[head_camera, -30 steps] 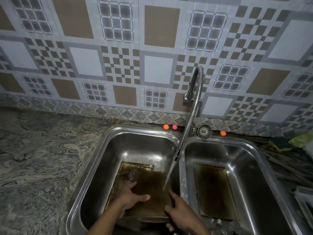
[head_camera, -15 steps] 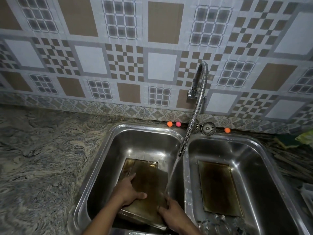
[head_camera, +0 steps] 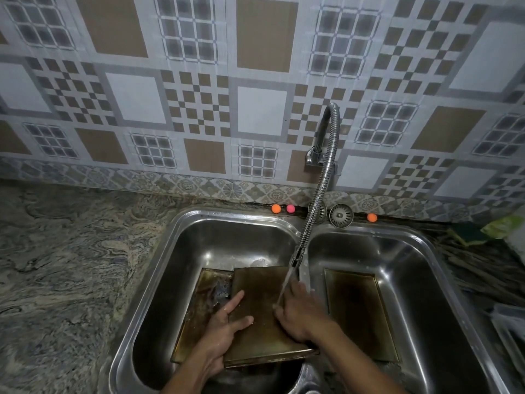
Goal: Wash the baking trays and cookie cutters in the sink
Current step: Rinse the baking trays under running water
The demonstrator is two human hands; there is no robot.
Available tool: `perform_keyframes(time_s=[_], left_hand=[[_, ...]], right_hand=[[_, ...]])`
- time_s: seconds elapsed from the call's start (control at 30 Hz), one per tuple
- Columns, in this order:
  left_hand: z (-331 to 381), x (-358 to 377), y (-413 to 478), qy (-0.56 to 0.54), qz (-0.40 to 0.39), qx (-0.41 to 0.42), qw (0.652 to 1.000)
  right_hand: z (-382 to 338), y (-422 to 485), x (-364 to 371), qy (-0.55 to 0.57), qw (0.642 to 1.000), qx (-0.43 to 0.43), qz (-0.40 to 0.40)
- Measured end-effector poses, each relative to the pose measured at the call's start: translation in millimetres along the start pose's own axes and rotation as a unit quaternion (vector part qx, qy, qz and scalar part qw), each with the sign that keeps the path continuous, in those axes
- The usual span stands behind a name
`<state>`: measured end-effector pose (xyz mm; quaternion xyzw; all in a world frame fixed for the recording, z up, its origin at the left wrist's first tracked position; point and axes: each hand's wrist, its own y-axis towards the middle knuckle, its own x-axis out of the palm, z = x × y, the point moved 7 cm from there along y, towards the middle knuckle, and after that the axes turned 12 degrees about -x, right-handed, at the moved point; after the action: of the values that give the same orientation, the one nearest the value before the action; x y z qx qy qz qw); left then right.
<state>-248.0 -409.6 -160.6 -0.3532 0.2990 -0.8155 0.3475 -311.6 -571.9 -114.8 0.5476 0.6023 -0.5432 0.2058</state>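
Two brown-stained baking trays are in the left basin. One tray [head_camera: 199, 305] lies flat on the bottom; the other tray [head_camera: 261, 331] rests tilted on top of it. My left hand [head_camera: 224, 331] holds the upper tray's left edge, thumb on top and index finger stretched along the edge. My right hand [head_camera: 301, 314] lies on the tray's right side with bent fingers, fingertips on its surface under the water stream. A third tray [head_camera: 360, 314] lies in the right basin. No cookie cutters are visible.
The flexible faucet [head_camera: 314, 220] hangs over the divider and runs water into the left basin of the steel double sink [head_camera: 199, 216]. Strainer plugs [head_camera: 341, 216] and small coloured balls [head_camera: 275, 208] sit behind it. A green sponge [head_camera: 468, 231] lies right, marbled counter [head_camera: 71, 265] left.
My right hand moved up from the tray's near corner onto its surface under the stream. My left hand shifted to the tray's left edge. The upper tray slid right, uncovering the one below.
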Motion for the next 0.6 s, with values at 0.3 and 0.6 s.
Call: perform_keyframes(time_s=[0.3,0.6], left_hand=[[38,-3,-17,0.035,0.091,0.093,0.991],[35,10,-12,0.048,0.145,0.108,0.982]], right_hand=[[-89,55,4,0.013,0.988,-0.155,-0.011],[-7,6,2,0.102,0.992,-0.021,0.068]])
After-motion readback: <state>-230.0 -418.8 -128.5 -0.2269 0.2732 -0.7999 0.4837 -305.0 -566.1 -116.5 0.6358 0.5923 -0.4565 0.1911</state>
